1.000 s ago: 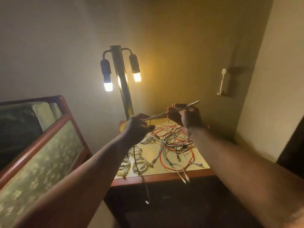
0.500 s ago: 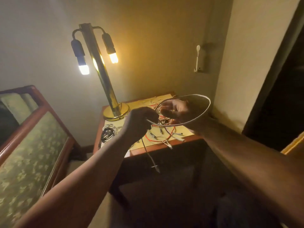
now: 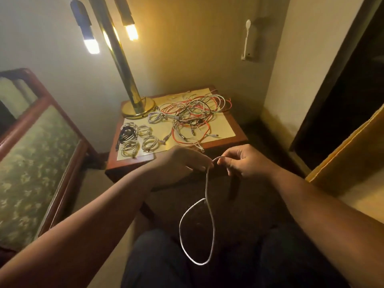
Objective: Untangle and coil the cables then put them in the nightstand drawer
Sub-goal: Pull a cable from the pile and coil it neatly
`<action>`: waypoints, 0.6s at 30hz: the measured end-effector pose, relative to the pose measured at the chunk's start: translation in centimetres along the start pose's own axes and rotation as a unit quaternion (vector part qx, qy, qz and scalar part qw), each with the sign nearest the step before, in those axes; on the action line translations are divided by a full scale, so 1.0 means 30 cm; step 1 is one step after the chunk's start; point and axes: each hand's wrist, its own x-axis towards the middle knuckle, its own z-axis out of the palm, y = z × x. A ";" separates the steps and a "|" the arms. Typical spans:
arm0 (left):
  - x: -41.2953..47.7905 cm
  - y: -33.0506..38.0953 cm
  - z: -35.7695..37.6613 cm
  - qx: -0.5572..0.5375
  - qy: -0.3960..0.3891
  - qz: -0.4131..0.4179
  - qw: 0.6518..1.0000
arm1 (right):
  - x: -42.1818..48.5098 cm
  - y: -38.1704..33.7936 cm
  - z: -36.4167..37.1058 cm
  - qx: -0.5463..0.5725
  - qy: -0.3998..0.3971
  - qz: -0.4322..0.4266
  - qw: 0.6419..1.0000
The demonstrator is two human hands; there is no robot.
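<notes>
Left hand [image 3: 187, 161] and right hand [image 3: 241, 161] each pinch a white cable [image 3: 207, 190], its loop hanging below, before the nightstand [image 3: 226, 140] (tangled cables [image 3: 193, 115] on top)

No readable text, labels or signs anywhere.

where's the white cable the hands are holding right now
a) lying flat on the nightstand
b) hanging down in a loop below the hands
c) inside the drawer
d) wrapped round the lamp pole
b: the left hand and right hand pinch the white cable in front of the nightstand, and it hangs in a loop toward the person's lap.
</notes>
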 end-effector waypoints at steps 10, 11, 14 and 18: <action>-0.182 0.007 0.191 -0.219 0.385 -0.033 0.896 | -0.095 -0.124 0.086 0.302 -0.183 0.040 0.935; -0.198 0.007 0.194 -0.210 0.415 -0.034 0.885 | -0.109 -0.134 0.095 0.341 -0.219 0.045 0.913; -0.242 0.012 0.200 -0.173 0.459 -0.045 0.870 | -0.143 -0.158 0.130 0.372 -0.312 0.033 0.874; -0.293 -0.003 0.233 -0.114 0.425 -0.070 0.895 | -0.159 -0.183 0.189 0.367 -0.307 -0.029 0.878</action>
